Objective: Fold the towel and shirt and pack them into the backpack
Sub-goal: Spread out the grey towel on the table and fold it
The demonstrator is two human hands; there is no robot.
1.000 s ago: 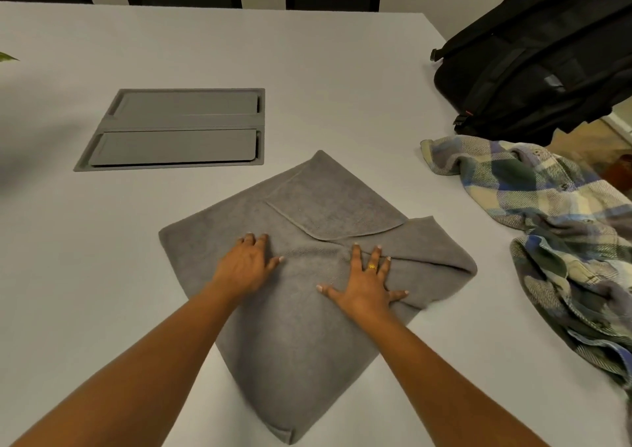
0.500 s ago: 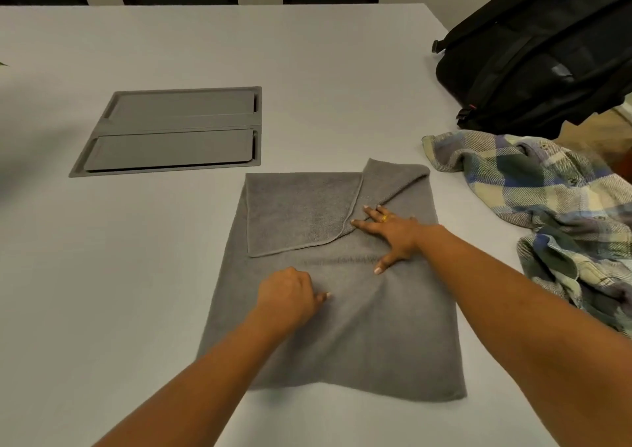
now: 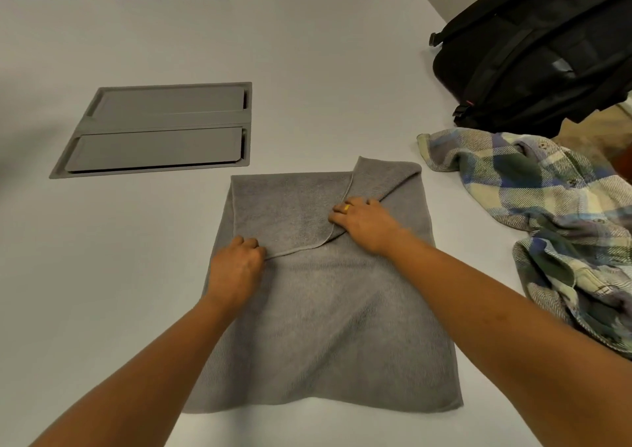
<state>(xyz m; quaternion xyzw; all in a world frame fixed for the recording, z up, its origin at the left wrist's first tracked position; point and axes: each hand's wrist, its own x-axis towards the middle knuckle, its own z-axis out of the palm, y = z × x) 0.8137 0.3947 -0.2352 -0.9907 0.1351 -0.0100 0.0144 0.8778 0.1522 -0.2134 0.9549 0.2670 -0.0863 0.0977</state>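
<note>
A grey towel lies flat on the white table, squared to me, with its far part folded back over itself as a flap. My left hand pinches the flap's near left corner with curled fingers. My right hand grips the flap's right edge, fingers tucked under the hem. A crumpled plaid shirt lies to the right of the towel. The black backpack lies at the far right corner of the table.
A grey recessed cable hatch is set into the white table at the far left of the towel. Dark chair backs stand beyond the table's far edge. The table's right edge runs just past the shirt.
The towel was turned from a diamond to square with me. My left hand moved forward to the flap's corner, and my right hand's fingers went from flat to curled on the flap's edge.
</note>
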